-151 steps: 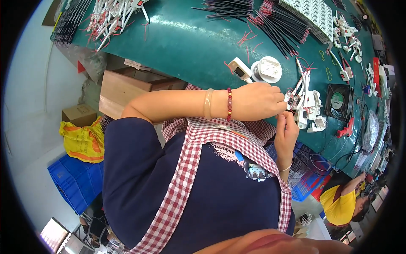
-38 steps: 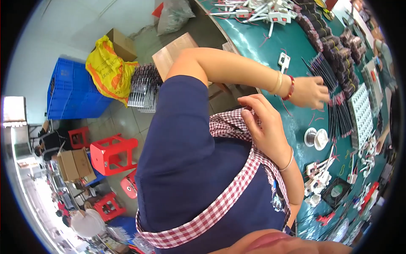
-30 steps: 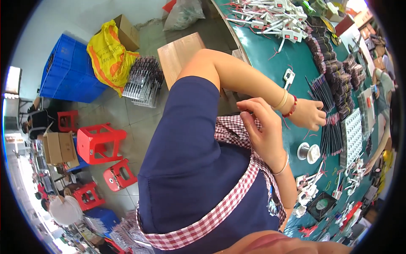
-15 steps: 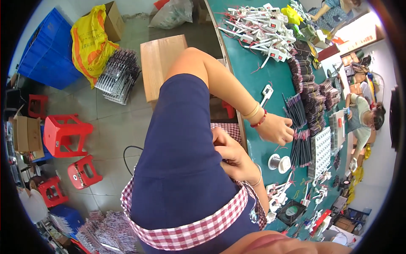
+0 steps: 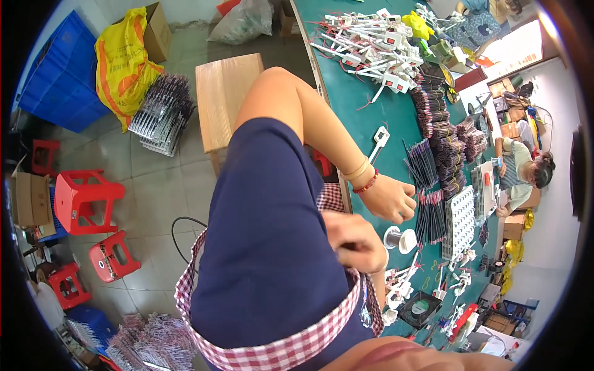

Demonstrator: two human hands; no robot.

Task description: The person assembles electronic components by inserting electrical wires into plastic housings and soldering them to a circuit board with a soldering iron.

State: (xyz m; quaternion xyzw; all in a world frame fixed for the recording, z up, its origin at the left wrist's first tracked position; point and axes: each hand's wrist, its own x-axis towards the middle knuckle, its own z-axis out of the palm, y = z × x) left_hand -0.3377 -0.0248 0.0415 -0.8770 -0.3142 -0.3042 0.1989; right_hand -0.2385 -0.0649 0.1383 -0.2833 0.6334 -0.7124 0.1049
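Observation:
My left hand (image 5: 388, 199), with a red beaded bracelet and a yellowish bangle at its wrist, hovers by the edge of the green table (image 5: 352, 117). Its fingers are curled, and what they may hold is hidden. Closest to it are bundles of dark wires (image 5: 431, 217) with reddish ends and a wire spool (image 5: 401, 240). My right hand (image 5: 356, 242) is closer to my body, in front of a red-checked cloth (image 5: 331, 198). It is blurred, its fingers bent inward, and I cannot make out anything in them.
White switch boxes with leads (image 5: 371, 46) are heaped at the table's far end. Beyond the wires lie a white slotted tray (image 5: 458, 222) and a black fan (image 5: 421, 309). A person (image 5: 523, 167) works across the table. A wooden stool (image 5: 229, 93) and red stools (image 5: 86, 201) stand on the floor.
The whole view has shifted slightly left. My right hand has turned and its fingers have drawn in, now blurred. My left hand stays closed beside the wires. The person across has moved their arms.

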